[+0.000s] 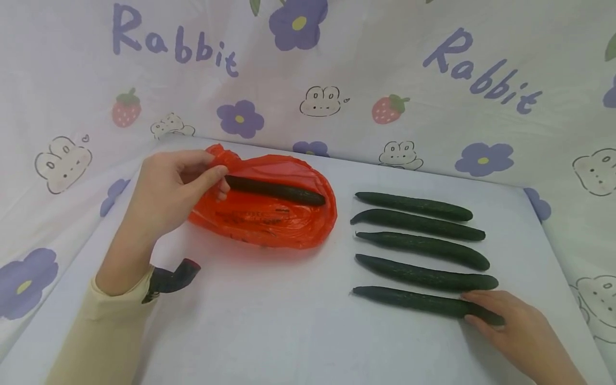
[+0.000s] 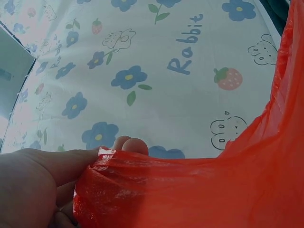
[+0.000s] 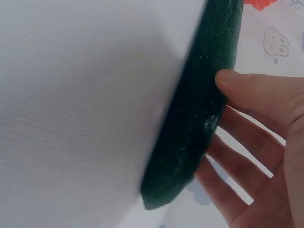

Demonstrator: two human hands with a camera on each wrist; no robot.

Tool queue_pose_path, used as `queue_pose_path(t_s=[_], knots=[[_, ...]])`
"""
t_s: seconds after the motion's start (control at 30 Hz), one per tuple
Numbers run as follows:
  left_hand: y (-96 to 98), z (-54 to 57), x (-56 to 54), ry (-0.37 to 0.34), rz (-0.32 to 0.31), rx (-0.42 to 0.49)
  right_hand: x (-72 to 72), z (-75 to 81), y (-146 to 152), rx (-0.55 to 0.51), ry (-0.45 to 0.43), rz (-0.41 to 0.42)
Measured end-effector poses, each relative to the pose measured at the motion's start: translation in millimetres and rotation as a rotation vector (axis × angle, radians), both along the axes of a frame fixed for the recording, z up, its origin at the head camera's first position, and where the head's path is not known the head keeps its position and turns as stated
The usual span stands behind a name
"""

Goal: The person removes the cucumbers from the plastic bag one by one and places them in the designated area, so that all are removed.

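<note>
My left hand (image 1: 175, 187) pinches the gathered edge of a red plastic bag (image 1: 308, 227); the left wrist view shows the film (image 2: 199, 194) stretched away from thumb and fingers. One dark green cucumber (image 1: 284, 192) lies at the bag, its left end hidden behind my fingers. At the right, several cucumbers lie side by side in a column. My right hand (image 1: 522, 331) grips the nearest cucumber (image 1: 409, 299) by its right end, thumb on the near side and fingers on the far side. The right wrist view shows this cucumber (image 3: 194, 109) close up.
Everything lies on a white table (image 1: 289, 331). Behind it hangs a pale cloth (image 1: 356, 59) printed with rabbits, flowers and strawberries. A dark device (image 1: 173, 278) sits at my left wrist, beside a cream sleeve (image 1: 106, 326).
</note>
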State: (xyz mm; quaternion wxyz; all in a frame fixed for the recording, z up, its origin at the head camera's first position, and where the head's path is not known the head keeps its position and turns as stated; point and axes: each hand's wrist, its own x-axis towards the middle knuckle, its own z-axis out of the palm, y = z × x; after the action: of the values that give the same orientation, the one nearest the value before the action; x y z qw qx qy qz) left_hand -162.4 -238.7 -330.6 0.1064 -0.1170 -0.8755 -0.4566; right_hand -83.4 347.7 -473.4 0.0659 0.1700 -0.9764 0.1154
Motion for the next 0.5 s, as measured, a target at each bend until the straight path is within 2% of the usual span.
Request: queue_pose_path(t_s=[0.17, 0.23, 0.5], knots=[[0.2, 0.2, 0.9, 0.005, -0.004, 0.008, -6.1, 7.0, 3, -0.060, 0.188, 0.065], [0.1, 0.2, 1.3, 0.006, -0.006, 0.012, -9.4, 10.6, 1, -0.086, 0.235, 0.086], [-0.7, 0.9, 1.5, 0.015, -0.009, 0.017, -28.1, 31.2, -24, -0.141, 0.246, 0.106]])
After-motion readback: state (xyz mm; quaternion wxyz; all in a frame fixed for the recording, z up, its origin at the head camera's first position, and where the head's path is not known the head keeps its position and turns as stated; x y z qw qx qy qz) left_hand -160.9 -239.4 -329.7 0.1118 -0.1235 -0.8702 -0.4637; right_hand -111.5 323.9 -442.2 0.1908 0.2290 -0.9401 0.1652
